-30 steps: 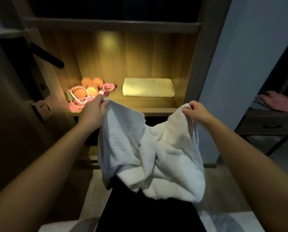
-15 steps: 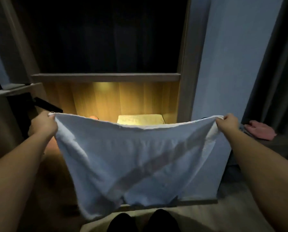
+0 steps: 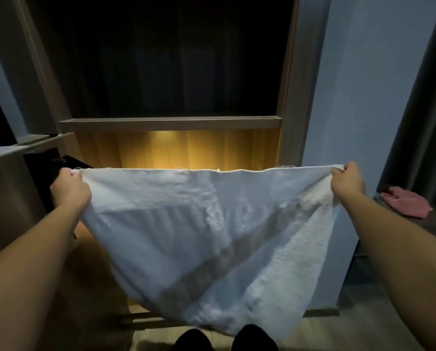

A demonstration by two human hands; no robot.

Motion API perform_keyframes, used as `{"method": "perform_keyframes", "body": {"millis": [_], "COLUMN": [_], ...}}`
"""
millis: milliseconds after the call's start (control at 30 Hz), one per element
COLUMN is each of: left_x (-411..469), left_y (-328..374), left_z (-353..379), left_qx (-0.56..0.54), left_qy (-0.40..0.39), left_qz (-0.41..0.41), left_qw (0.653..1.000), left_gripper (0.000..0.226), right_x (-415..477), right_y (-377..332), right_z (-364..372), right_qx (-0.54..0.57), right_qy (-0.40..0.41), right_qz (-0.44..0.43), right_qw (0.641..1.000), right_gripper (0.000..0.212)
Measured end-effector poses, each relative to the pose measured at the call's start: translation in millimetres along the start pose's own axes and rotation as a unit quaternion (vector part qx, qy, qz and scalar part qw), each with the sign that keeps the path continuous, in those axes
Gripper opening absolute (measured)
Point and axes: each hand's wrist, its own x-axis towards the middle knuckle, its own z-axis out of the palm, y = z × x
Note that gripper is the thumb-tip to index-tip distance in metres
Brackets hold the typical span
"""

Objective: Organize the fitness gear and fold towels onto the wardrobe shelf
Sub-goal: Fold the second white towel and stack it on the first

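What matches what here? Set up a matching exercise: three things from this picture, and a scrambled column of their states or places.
1. white towel
2. pink cloth
3. left hand

A. lies on a dark surface at far right
B. grips a top corner
C. hangs spread before the wardrobe

Pairs: 1-C, 2-A, 3-B

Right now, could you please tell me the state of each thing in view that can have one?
Towel: spread open, unfolded, held up by its top corners.
Left hand: shut on the towel's left corner.
Right hand: shut on the towel's right corner.
Shelf light: on.
Pink cloth: lying crumpled at the right, not folded.
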Motion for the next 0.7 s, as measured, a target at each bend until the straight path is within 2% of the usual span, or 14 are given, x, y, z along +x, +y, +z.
{"method": "perform_keyframes", "body": {"millis": [167, 300, 433, 567, 633, 700], "left_x": [-11.0, -18.8, -42.2, -83.7, -107.3, -128.1], "left_y": [-2.2, 0.0, 12.9, 55.8, 79.3, 99.3], "left_z": [1.0, -4.6, -1.1, 14.9, 22.1, 29.6], "left_qx": [-0.010, -0.023, -0.012, -0.031, -0.033, -0.021], "left_qy": [0.008, 0.007, -0.045, -0.129, -0.182, -0.234], "left_qz": [0.002, 0.005, 0.098, 0.232, 0.294, 0.359], "left_qw": [1.000, 1.000, 0.994, 0.964, 0.938, 0.903], "left_gripper": [0.028, 0.029, 0.026, 0.022, 0.022, 0.025], "right_x": [-6.9, -14.2, -35.1, -76.5, -103.4, -130.4], "right_y": [4.5, 3.7, -15.5, -59.2, -82.3, -104.3], "right_z": [-4.8, -7.9, 3.1, 21.7, 26.4, 30.0], "right_qx": [-0.019, 0.009, 0.087, 0.137, 0.137, 0.094], "right_qy": [-0.002, -0.010, -0.029, -0.157, -0.262, -0.369], "right_qz": [0.001, 0.014, -0.002, -0.129, -0.206, -0.283], "right_qw": [1.000, 1.000, 0.996, 0.970, 0.933, 0.880], "right_gripper": [0.031, 0.032, 0.028, 0.020, 0.022, 0.035]}}
